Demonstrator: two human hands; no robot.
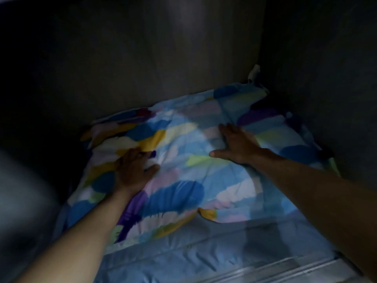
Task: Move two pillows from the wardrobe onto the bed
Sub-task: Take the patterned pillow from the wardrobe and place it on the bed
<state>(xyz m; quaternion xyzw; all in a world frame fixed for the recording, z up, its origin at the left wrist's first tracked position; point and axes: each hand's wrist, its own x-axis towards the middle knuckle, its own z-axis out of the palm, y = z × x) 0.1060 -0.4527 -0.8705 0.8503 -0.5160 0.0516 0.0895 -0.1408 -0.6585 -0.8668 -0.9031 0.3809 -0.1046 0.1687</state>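
The pillow [183, 170] is sitting inside the wardrobe [142, 58], dead centre in view, on top of a light blue quilted cover [183, 254] that runs out toward you at 6 o'clock. Its long axis goes roughly from 8 o'clock to 2 o'clock, with the far corner poking up at about 1 o'clock, jammed into the back corner where the rear panel meets the side wall. Your left hand [132, 170] is at about 9 o'clock on it, fingers curled and bunching a bit of the cover, though I can't tell whether you've got real hold of the stuffing or just fabric. Your right hand [238, 146] is toward 2 o'clock, laid flat and spread wide on top, holding nothing. My guess is you're only just starting the pickup of this first one, so here's what I'd do: slide both hands out to the short ends and get the fingers underneath, not just pinching the case, or it'll sag and drag the blue cover along with it. Pull it straight toward 6 o'clock so that stuck corner comes free. It's dark in there and I can't see a second pillow, so it may be underneath or off to the side.
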